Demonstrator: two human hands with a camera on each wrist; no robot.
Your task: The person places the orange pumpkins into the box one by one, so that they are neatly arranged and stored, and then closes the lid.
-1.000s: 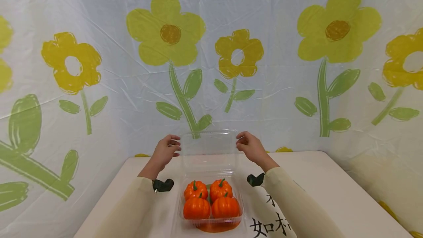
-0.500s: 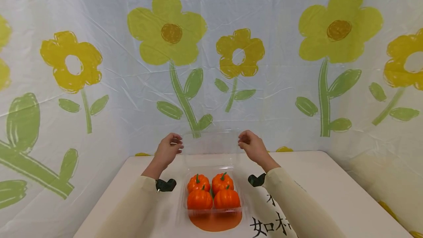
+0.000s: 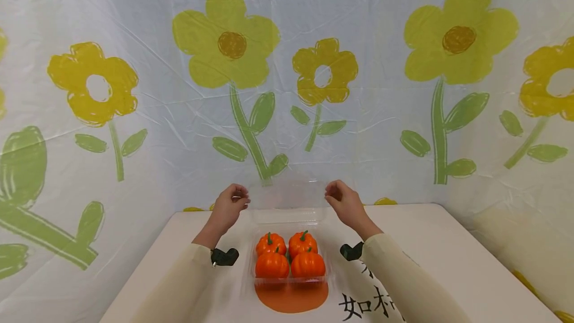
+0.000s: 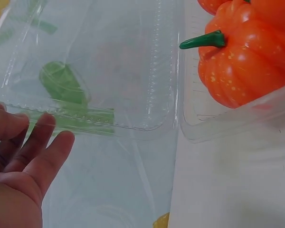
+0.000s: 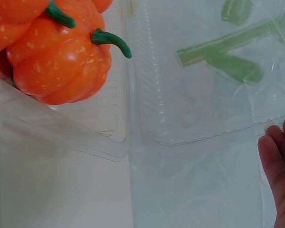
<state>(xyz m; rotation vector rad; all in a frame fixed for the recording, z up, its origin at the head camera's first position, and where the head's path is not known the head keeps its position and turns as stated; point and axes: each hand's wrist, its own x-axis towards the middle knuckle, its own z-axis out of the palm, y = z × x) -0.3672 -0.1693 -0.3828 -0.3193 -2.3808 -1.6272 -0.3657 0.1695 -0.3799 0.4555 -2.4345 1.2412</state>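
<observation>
A hinged clear plastic container [image 3: 291, 280] holds several orange toy pumpkins [image 3: 272, 265] with green stems, set in two rows. Its see-through lid [image 3: 287, 196] stands raised at the back, tilted away from me. At the lid's left edge my left hand [image 3: 227, 207] pinches the rim; thumb and fingertips meet there in the left wrist view. My right hand [image 3: 346, 202] grips the opposite edge, with fingertips [image 5: 270, 142] on the rim in the right wrist view and the rest cut off by the frame.
The container stands on a pale table [image 3: 188, 263]. An orange round print [image 3: 291, 299] shows in front of it, and black brush characters [image 3: 354, 308] lie to the right. A flower-printed cloth [image 3: 376, 128] hangs just behind the table.
The container with the pumpkins has slid away from me, uncovering more of the orange print. The lid leans lower and farther back. Both hands have shifted slightly right, still at its edges.
</observation>
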